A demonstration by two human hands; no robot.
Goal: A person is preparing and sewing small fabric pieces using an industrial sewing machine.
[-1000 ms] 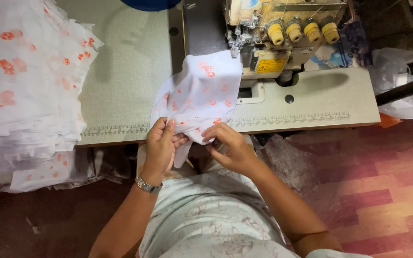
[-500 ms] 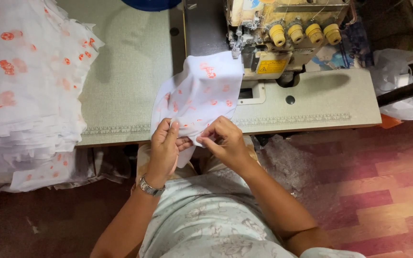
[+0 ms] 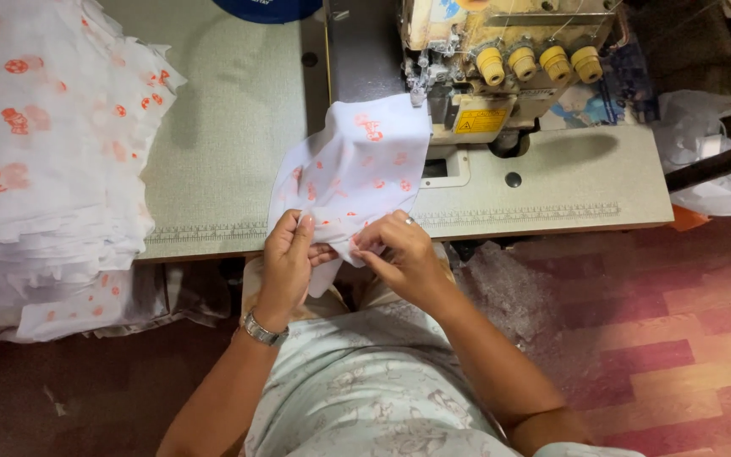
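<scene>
Clearly the thin white cloth piece with small orange prints (image 3: 353,173), draped over the worktop (image 3: 230,144) edge, looks light and soft, so the left hand (image 3: 285,258) and right hand (image 3: 395,254) pinch its lower hem with closed fingers.

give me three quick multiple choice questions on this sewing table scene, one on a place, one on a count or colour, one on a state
1. Where does the fabric stack lie?
A. left end of the table
B. on the floor
C. on top of the sewing machine

2. How many yellow knobs does the machine show?
A. two
B. four
C. six

3. How is the printed white cloth piece held?
A. left hand alone
B. by neither hand
C. left hand and right hand both pinch its near edge

Answers: 1 A, the stack covers the table's left end. 2 B, four stand in a row. 3 C, both hands' fingers close on the cloth.
</scene>
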